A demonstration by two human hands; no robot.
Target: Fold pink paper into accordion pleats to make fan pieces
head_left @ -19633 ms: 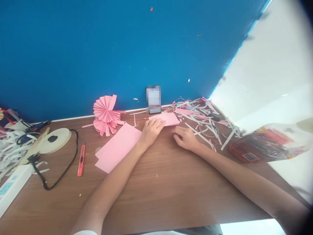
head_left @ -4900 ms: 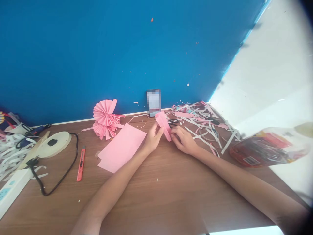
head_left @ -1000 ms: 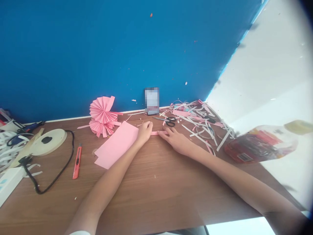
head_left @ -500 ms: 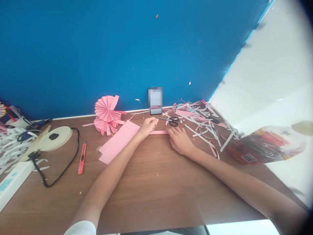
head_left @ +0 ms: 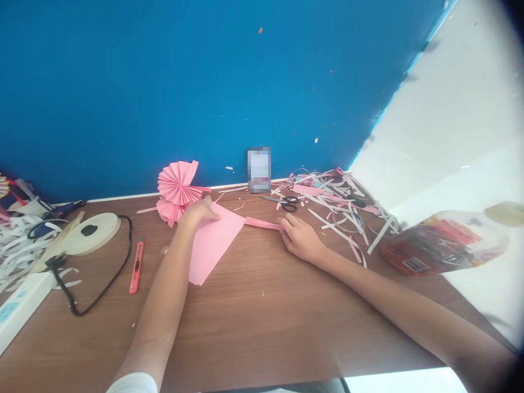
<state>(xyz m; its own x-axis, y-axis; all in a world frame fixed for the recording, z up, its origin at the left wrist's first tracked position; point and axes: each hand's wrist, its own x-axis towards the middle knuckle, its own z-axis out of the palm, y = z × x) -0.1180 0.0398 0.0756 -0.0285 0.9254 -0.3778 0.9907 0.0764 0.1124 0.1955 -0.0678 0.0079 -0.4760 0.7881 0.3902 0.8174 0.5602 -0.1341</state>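
Note:
My left hand point(head_left: 200, 212) is closed on the upper left edge of a flat pink paper sheet point(head_left: 216, 240), thumb lying on top. A second layer shows at the sheet's lower corner. My right hand point(head_left: 302, 236) pinches the right end of a narrow folded pink paper strip point(head_left: 264, 223). The strip's left end meets or nearly meets the sheet's right corner. Two pleated pink paper fans point(head_left: 179, 183) rest against the wall behind my left hand, partly hidden by it. Black-handled scissors point(head_left: 286, 203) lie just beyond my right hand.
A red utility knife point(head_left: 137, 266), a tape roll point(head_left: 93, 232), a black cable point(head_left: 126, 262) and a white power strip point(head_left: 24, 305) lie at left. A phone point(head_left: 259, 169) leans on the blue wall. Paper scraps point(head_left: 339, 199) and a plastic-wrapped package point(head_left: 442, 243) are at right.
My left hand has left the strip, moved left and taken hold of the pink sheet, which has turned and shifted right. The strip's left end has opened slightly; my right hand has barely moved.

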